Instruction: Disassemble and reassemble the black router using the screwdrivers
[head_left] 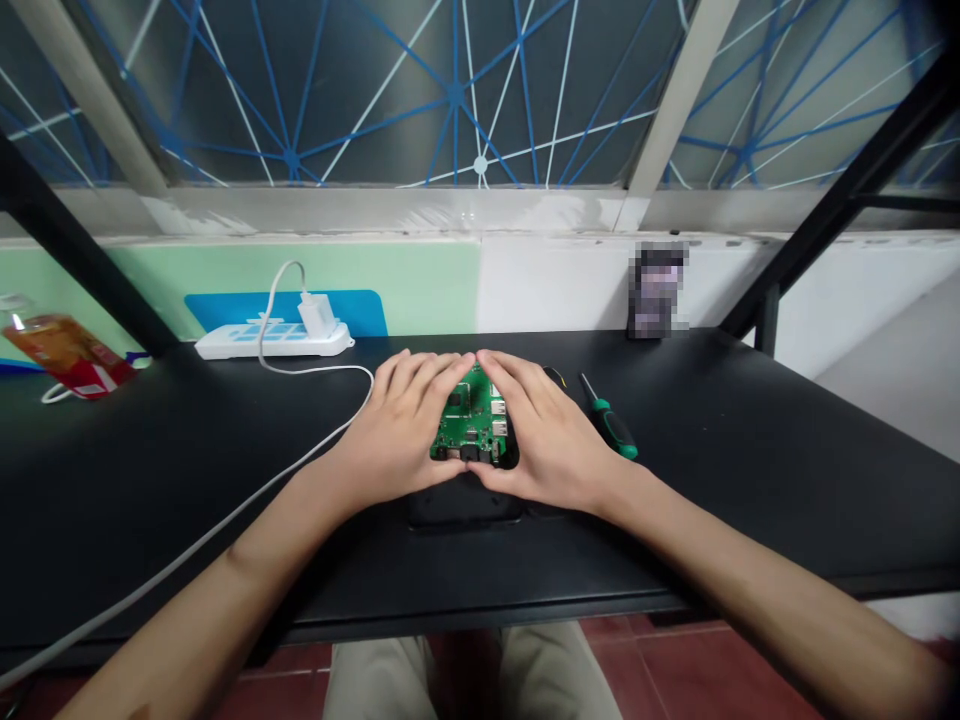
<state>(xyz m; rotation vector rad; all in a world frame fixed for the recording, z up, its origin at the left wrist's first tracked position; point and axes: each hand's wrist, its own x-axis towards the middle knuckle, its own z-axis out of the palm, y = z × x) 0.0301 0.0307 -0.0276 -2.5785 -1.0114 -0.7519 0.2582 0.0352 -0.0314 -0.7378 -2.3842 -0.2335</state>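
Between my two hands is a green circuit board (480, 425) with metal ports along its right side and dark connectors on its near edge. My left hand (405, 420) is curved around the board's left side, its thumb at the near edge. On the other side my right hand (544, 430) grips the board the same way, and the fingertips of both hands meet at the far edge. A flat black casing (465, 505) lies under and in front of the board; its far part is hidden by my hands.
Right of my hands lies a green-and-black screwdriver (615, 428). A white power strip (274, 340) holds a charger (316, 315), whose white cable (300, 462) runs across the black table (750, 480). A bottle (71, 355) leans at left; a pixelated upright object (656, 290) stands at back right.
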